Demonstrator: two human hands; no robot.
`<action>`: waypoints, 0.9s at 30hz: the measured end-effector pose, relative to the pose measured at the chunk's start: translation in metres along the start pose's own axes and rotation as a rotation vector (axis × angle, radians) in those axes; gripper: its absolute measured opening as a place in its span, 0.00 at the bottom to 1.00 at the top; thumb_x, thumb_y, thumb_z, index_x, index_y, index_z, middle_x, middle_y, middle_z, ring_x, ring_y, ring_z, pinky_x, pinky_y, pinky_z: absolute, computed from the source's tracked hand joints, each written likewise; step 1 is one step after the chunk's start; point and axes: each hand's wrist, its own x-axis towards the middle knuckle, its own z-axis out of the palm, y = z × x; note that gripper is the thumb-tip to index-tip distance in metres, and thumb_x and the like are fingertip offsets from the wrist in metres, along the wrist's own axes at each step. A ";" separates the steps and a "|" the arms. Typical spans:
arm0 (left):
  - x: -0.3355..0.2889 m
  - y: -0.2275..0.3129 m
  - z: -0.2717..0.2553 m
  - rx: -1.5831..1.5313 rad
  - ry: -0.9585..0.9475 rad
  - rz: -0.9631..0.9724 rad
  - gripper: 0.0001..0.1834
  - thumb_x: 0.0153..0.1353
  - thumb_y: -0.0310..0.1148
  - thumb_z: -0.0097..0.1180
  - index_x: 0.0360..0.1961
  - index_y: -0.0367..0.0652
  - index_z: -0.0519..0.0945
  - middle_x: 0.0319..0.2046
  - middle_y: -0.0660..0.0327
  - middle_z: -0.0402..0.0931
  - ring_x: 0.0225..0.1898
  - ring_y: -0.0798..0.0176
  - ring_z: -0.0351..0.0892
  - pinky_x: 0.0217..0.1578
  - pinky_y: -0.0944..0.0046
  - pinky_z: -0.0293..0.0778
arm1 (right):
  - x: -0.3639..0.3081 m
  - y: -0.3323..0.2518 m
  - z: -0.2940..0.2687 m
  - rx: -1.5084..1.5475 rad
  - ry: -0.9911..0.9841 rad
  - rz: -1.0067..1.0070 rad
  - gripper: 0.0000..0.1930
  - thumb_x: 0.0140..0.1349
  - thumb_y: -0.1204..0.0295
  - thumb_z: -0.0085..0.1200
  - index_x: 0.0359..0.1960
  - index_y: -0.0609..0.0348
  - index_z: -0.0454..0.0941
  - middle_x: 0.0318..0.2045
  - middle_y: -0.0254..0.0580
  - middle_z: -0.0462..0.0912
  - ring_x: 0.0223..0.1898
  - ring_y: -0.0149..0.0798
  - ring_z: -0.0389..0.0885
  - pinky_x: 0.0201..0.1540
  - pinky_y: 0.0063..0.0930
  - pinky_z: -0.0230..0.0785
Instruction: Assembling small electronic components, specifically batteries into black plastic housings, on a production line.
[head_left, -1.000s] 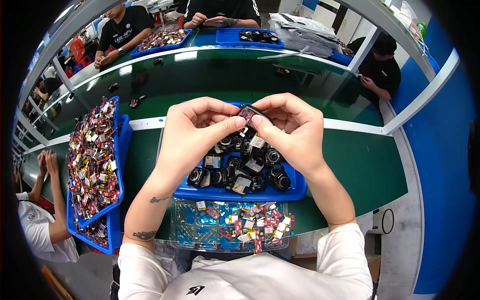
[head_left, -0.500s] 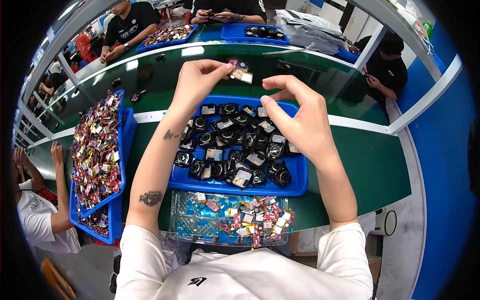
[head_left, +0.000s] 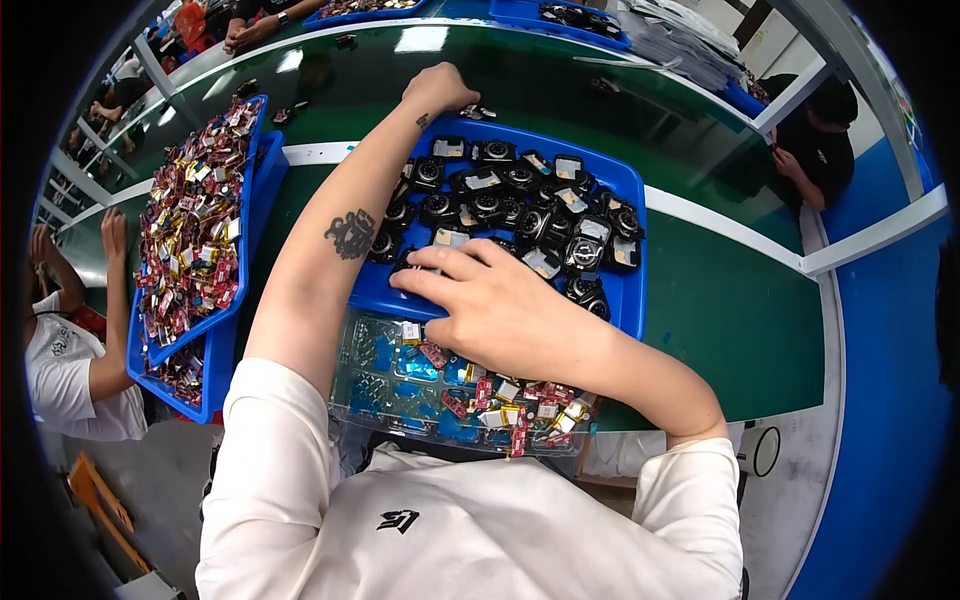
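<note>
The left hand (head_left: pixel 440 88), curled past the blue tray's (head_left: pixel 627 285) far edge, seems to be setting down a small electronic piece (head_left: pixel 478 113); its grip is hidden. The right hand (head_left: pixel 490 300), loosely spread near the near-left corner over black watch casings (head_left: pixel 585 254), appears unladen; picking one calls for closing fingers.

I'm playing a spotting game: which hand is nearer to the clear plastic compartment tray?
Right. The right hand is by the far edge of the clear plastic compartment tray; the left hand is farther away, past the far side of the blue tray of watch cases.
</note>
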 end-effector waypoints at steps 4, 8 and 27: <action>-0.033 0.016 -0.021 -0.130 0.199 0.169 0.16 0.50 0.45 0.60 0.35 0.48 0.85 0.33 0.56 0.83 0.39 0.55 0.82 0.44 0.58 0.76 | 0.004 -0.009 0.013 -0.027 -0.084 -0.053 0.05 0.46 0.71 0.54 0.24 0.55 0.81 0.58 0.41 0.68 0.62 0.44 0.61 0.61 0.42 0.56; -0.082 0.034 -0.036 -0.287 0.202 0.297 0.14 0.51 0.43 0.59 0.35 0.47 0.84 0.31 0.57 0.83 0.35 0.56 0.83 0.42 0.60 0.76 | -0.001 -0.007 0.033 -0.073 -0.002 -0.072 0.06 0.48 0.71 0.54 0.28 0.52 0.80 0.63 0.36 0.61 0.65 0.44 0.57 0.64 0.48 0.52; -0.227 0.042 -0.115 -0.825 -0.019 0.639 0.06 0.57 0.26 0.57 0.31 0.33 0.80 0.26 0.62 0.78 0.28 0.75 0.73 0.30 0.74 0.69 | -0.013 0.031 -0.065 1.068 0.521 0.418 0.11 0.57 0.81 0.55 0.42 0.64 0.71 0.33 0.36 0.77 0.35 0.25 0.79 0.37 0.17 0.73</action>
